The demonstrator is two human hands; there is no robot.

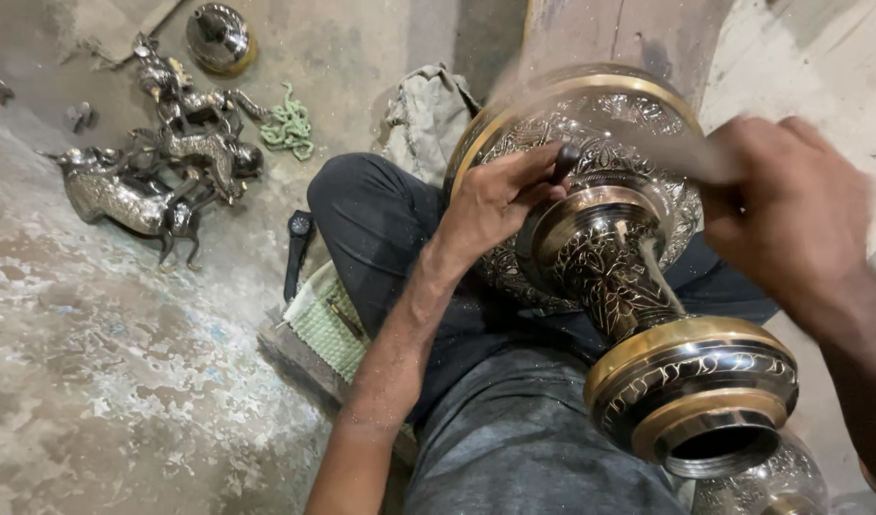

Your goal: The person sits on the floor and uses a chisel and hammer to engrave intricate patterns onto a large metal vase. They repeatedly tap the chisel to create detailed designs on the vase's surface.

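Brass-banded and black, the engraved metal vase [638,277] lies tilted across our lap, its narrow foot ring toward the camera and its wide mouth away. Our left hand [500,195] braces the bowl, fingers pinching a short dark tool [564,162] against the pattern; our right hand [791,210] is a blur above the rim, so we cannot tell whether it is clenched or holding anything. We judge the danger plain: the round, polished body rests only on our dark-trousered knees [514,429], and a hard stroke could roll it off, or skid the tool across the engraving. Ornate metal animal figures [161,162] lie on the concrete floor [104,381].
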